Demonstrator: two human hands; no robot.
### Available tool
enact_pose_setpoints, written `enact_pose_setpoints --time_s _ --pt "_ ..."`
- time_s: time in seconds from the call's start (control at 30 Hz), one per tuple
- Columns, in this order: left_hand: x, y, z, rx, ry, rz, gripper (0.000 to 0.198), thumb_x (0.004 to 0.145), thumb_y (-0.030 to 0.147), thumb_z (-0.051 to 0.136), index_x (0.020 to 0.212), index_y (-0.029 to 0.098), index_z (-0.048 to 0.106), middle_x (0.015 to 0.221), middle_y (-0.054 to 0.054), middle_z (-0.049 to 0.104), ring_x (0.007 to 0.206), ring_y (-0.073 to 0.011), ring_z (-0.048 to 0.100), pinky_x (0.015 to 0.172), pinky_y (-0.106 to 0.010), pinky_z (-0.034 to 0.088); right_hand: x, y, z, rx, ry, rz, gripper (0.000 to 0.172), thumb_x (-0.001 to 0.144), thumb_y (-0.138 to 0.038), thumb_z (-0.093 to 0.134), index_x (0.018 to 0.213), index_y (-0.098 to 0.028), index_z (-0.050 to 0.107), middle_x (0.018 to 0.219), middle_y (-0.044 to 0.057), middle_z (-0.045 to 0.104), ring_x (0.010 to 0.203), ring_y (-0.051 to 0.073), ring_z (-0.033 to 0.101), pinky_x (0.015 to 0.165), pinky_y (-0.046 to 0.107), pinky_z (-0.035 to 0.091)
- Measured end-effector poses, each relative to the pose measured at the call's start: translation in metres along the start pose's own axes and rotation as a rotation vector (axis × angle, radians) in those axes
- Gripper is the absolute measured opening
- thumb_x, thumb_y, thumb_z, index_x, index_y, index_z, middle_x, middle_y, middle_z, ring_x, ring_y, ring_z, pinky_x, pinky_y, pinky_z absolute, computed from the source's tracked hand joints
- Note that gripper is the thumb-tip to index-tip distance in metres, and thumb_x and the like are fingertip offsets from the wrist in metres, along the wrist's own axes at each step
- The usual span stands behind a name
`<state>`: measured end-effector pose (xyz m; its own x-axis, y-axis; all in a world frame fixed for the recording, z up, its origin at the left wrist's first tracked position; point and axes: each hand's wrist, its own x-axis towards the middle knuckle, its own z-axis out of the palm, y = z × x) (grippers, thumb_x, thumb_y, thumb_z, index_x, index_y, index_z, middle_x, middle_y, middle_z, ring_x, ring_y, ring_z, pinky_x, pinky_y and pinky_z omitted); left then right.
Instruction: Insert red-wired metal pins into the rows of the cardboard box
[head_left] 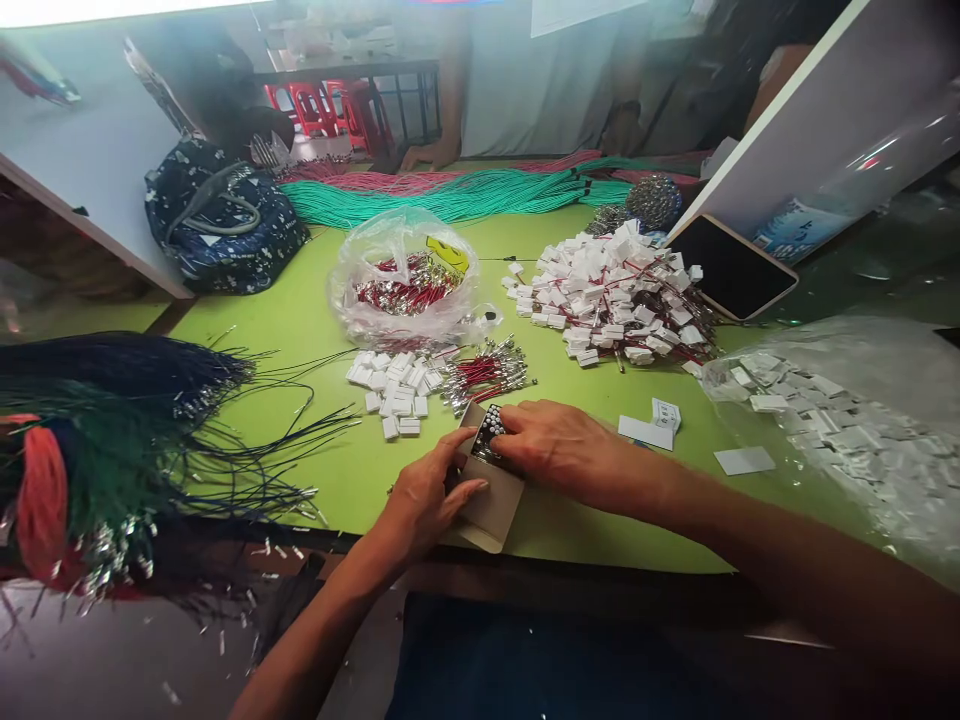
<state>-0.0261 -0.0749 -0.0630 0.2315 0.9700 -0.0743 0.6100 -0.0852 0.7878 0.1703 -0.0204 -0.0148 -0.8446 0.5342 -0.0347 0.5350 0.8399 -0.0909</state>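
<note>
**Close work on a stiff card (493,515)**

Both hands meet on it. The left hand (424,497) clasps the card's lower side in a narrow hold, fingers curled over its edge. The right hand (559,450) lies across the top, its fingertips (504,418) on a dark studded block (489,432) flecked with silver; whether they grip or only press, I cannot tell. The card sits tilted above the lime-green tabletop (337,470), near its dark front edge.

Just beyond lie small white plastic connector housings (386,395) and a tuft of red wires with crimped silver terminals (487,375). Farther on, a crumpled clear plastic bag (405,280) holds more red wire, beside a larger heap of white housings (615,295). To the right, flat white paper slips (645,432) lie on open green surface; to the left, thin black wires (285,420) fan across the table.
</note>
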Motion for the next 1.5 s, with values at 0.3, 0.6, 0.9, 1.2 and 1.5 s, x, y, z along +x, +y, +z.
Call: enact_pose_setpoints --time_s 0.3,0.6,0.9,1.2,1.5 --pt "0.000 0.000 0.001 0.026 -0.013 0.036 0.051 0.077 0.027 0.061 0.127 0.022 0.049 0.082 -0.001 0.064 0.074 -0.0156 0.060 0.072 -0.027 0.048 0.005 0.007 0.007 0.040 -0.042 -0.047 0.014 0.087 -0.010 0.044 0.082 -0.017 0.055 0.080 0.005 0.054 0.066 0.015 0.044 0.056 0.028 0.024" --pt "0.009 0.007 -0.040 0.189 0.117 0.134 0.030 0.082 0.027 0.057 0.111 0.020 0.060 0.083 -0.002 0.070 0.068 -0.0134 0.060 0.069 -0.025 0.048 0.000 0.013 -0.015 0.429 0.165 0.100 0.011 0.078 -0.009 0.046 0.078 -0.017 0.054 0.066 -0.001 0.055 0.055 0.011 0.044 0.054 0.022 0.033" --pt "0.149 0.012 -0.119 0.593 0.394 0.015 0.019 0.079 0.021 0.054 0.080 0.017 0.072 0.089 -0.009 0.072 0.088 -0.0227 0.062 0.081 -0.030 0.044 0.003 0.011 -0.012 0.664 0.336 -0.010 0.016 0.089 -0.018 0.049 0.084 -0.017 0.064 0.074 0.003 0.067 0.067 0.012 0.060 0.062 0.021 0.044" --pt "0.222 -0.009 -0.101 0.630 0.172 -0.186 0.001 0.058 0.015 0.064 0.058 0.014 0.063 0.054 -0.008 0.062 0.066 -0.0240 0.060 0.064 -0.029 0.041 -0.011 0.001 -0.012 0.673 0.367 -0.042 0.013 0.087 -0.013 0.052 0.084 -0.013 0.065 0.073 0.004 0.066 0.064 0.011 0.057 0.059 0.020 0.043" --pt "0.227 -0.008 -0.112 0.546 0.297 -0.198 0.009 0.065 0.016 0.056 0.069 0.016 0.064 0.065 -0.005 0.067 0.065 -0.0201 0.058 0.062 -0.026 0.039 -0.005 0.002 -0.007 0.633 0.276 -0.033 0.011 0.085 -0.014 0.055 0.088 -0.014 0.065 0.084 0.005 0.071 0.074 0.013 0.063 0.067 0.020 0.045"
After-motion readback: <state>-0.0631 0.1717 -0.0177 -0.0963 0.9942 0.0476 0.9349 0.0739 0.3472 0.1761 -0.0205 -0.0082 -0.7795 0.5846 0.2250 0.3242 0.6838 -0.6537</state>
